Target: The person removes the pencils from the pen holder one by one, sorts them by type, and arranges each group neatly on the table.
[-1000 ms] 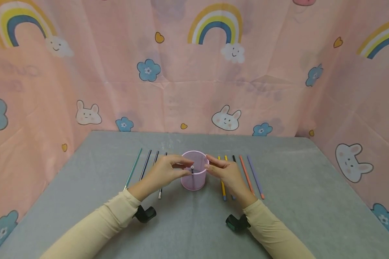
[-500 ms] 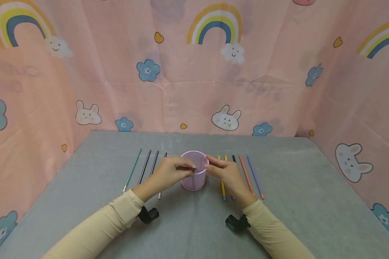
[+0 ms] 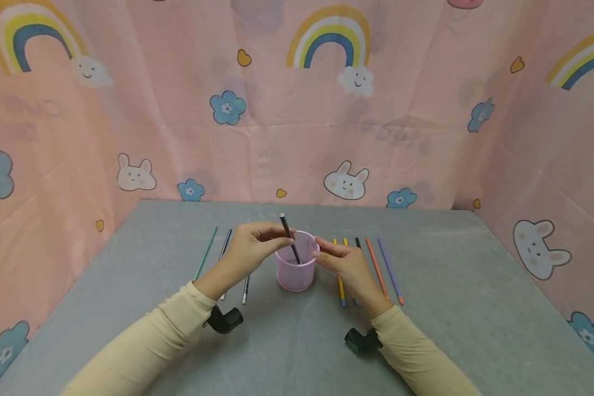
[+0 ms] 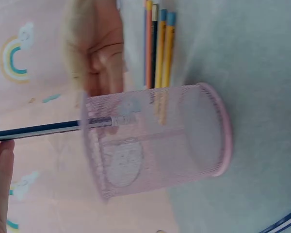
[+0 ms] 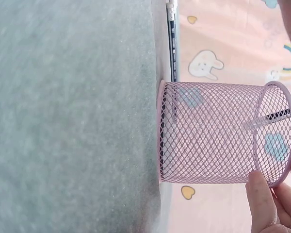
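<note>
My left hand (image 3: 247, 250) pinches a dark pencil (image 3: 288, 234) between thumb and fingers, and the pencil leans over the cup rim. Its lower end, with a silvery ferrule and pale eraser, is inside the pink mesh pencil cup (image 3: 295, 278), as the left wrist view shows through the mesh. The cup (image 5: 208, 131) stands upright on the table. My right hand (image 3: 348, 267) holds the cup's rim at its right side, with a finger (image 5: 262, 204) along the outside of the mesh. No other pencil shows inside the cup.
Left of the cup lie a teal pencil (image 3: 206, 253) and dark pencils (image 3: 245, 289), partly hidden by my left hand. On the right lie yellow, black, orange (image 3: 375, 267) and purple (image 3: 390, 269) pencils. A pink patterned cloth (image 3: 277, 137) hangs behind the grey table (image 3: 475, 308).
The dark pencil stood low in the cup beside my left fingers. My left hand took hold of it and drew it upward, most of it now above the rim. My right hand stayed put.
</note>
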Motion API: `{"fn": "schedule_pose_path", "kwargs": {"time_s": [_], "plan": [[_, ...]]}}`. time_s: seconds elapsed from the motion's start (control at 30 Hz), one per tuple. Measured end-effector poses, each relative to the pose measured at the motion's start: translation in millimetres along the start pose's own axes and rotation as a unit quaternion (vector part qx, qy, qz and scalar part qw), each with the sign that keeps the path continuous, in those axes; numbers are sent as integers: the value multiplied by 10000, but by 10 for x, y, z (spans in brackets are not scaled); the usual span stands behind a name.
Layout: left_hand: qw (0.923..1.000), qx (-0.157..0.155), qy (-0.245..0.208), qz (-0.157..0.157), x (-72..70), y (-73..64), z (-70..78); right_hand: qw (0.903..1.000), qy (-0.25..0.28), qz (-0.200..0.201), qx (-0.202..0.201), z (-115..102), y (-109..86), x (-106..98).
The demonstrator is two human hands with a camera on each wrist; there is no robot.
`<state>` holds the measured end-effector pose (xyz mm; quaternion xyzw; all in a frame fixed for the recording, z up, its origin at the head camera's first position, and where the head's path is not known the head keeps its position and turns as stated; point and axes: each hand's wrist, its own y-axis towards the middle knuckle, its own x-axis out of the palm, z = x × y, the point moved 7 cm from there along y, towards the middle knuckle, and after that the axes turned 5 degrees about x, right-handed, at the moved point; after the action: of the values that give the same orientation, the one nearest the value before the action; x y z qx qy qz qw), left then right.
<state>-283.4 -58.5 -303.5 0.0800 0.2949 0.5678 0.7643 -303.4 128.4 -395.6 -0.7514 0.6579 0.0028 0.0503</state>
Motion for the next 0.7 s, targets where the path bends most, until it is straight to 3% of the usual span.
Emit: {"fn": "schedule_pose_path", "kwargs": {"time_s": [0.2, 0.4, 0.57, 0.7], "plan": [[9988, 19, -314, 369, -197, 16, 150, 9998, 93, 143, 50, 21, 24, 12], [9974, 258, -191, 646, -401, 45, 262, 9994, 260, 100, 195, 21, 27, 2], [9965, 227, 155, 787, -536, 38, 249, 9995, 253, 24, 207, 23, 32, -7], [9965, 66, 444, 710, -600, 17, 174, 9995, 249, 14, 180, 32, 40, -14]]}}
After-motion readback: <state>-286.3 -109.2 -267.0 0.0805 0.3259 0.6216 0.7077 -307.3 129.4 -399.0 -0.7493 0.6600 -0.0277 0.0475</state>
